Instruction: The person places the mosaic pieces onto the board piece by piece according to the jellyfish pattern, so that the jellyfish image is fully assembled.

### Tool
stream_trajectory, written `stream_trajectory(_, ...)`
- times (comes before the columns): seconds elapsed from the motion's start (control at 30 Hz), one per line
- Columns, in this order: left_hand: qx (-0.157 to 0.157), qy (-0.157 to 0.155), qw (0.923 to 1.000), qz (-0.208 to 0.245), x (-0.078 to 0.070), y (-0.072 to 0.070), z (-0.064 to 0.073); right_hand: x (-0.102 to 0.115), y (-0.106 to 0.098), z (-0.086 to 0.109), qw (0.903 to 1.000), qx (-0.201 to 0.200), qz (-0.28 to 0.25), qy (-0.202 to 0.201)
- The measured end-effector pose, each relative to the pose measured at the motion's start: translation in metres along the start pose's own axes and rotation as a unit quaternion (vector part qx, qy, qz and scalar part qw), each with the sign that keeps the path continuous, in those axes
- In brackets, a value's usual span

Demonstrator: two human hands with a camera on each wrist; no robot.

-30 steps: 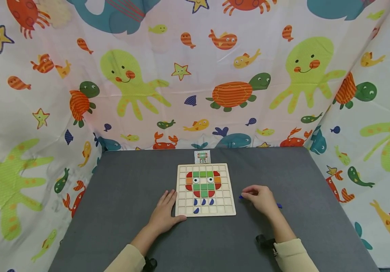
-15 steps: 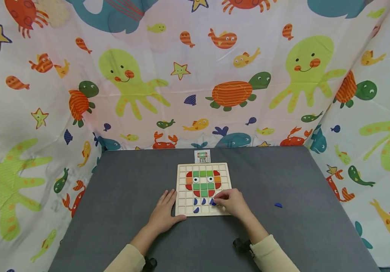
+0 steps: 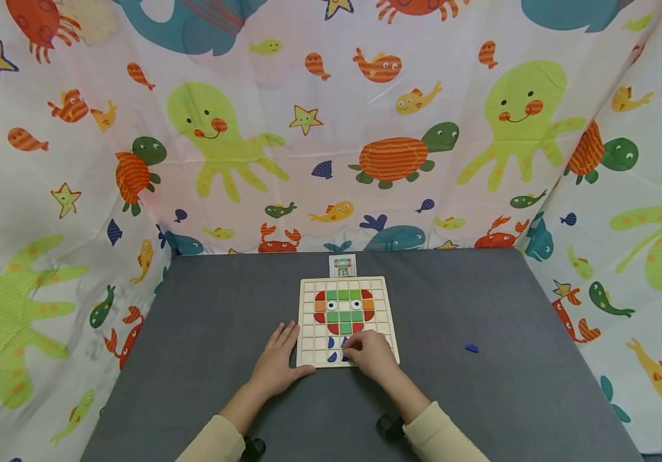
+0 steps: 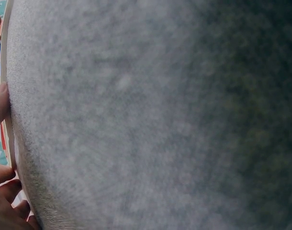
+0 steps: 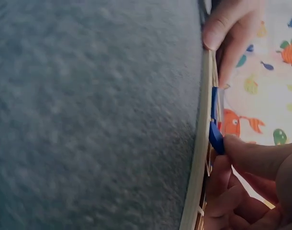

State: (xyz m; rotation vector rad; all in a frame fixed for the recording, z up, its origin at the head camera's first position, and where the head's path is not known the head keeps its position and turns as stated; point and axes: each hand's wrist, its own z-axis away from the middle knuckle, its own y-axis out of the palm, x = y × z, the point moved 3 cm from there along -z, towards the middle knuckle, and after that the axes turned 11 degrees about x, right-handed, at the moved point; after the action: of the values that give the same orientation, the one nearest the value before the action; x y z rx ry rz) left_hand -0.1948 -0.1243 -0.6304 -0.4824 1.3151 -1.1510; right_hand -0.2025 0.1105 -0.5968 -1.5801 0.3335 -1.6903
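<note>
A pale wooden grid board [image 3: 310,333] lies on the grey table, with red, orange and green tiles [image 3: 346,317] and two eye tiles forming a face-like pattern. Below them sit several blue half-round tiles [image 3: 331,342], partly hidden by my right hand [image 3: 373,354]. That hand pinches another blue half-round tile [image 5: 216,138] between thumb and fingers, right at the board's near rows. My left hand [image 3: 276,362] rests along the board's left side with fingers extended, its thumb [image 4: 0,103] at the near edge.
A small pattern card [image 3: 342,265] lies just beyond the board's far edge. One loose blue half-round tile [image 3: 472,348] lies on the table to the right. A curtain [image 3: 331,147] printed with sea animals hangs behind the table and along its sides.
My right hand has carried a blue half-round tile leftward from the table beside the board to the board's near rows. The left hand stays in place.
</note>
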Motion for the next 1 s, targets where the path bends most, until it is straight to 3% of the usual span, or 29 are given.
stream_trajectory(0.23, 0.000, 0.002, 1.0000, -0.003, 0.001, 0.000, 0.001, 0.005, 0.008, 0.000, 0.9979, -0.020, 0.059, -0.015)
stream_trajectory(0.4, 0.000, 0.003, 1.0000, -0.003, 0.001, 0.000, 0.001, 0.006, 0.003, 0.002, 0.9980, -0.042, 0.044, -0.016)
stream_trajectory(0.63, 0.000, 0.003, 1.0000, -0.002, -0.001, -0.001, 0.001, -0.002, -0.027, 0.009, 0.9962, -0.086, 0.009, 0.009)
stream_trajectory(1.0, 0.000, 0.005, 1.0000, -0.002, -0.003, -0.002, 0.001, -0.044, -0.087, 0.033, 0.9874, -0.144, 0.024, 0.061)
